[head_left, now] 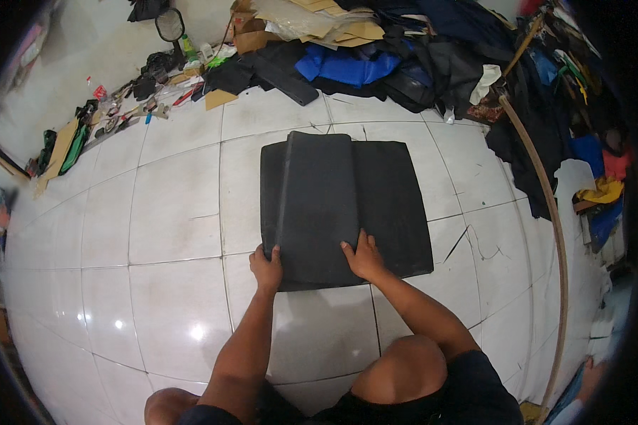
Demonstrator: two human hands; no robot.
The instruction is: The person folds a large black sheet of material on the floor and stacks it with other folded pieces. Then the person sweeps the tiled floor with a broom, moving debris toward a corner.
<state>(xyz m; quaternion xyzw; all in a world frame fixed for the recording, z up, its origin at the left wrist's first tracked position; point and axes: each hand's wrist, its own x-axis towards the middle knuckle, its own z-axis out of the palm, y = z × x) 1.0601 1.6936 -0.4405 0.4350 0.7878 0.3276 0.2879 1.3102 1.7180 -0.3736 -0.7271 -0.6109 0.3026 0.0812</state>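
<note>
A long dark grey panel (320, 191), which looks like folded or stacked sheet material, lies lengthwise on a wider black sheet (393, 205). Layered thickness shows along the panel's left edge. My left hand (266, 269) grips the near left side of the panel, thumb on top and the other fingers mostly hidden at the edge. On the near right side my right hand (365, 259) holds the panel, its thumb pressed against it and its fingers lying over the black sheet. Both hands are at the end closest to my knees.
White tiled floor (177, 205) surrounds the sheets. Heaped dark and blue fabric (351, 67) lies at the back, beside scattered tools and scraps (149, 106) along the left wall. A long wooden pole (550, 205) runs down the right, near more piled cloth (532, 152).
</note>
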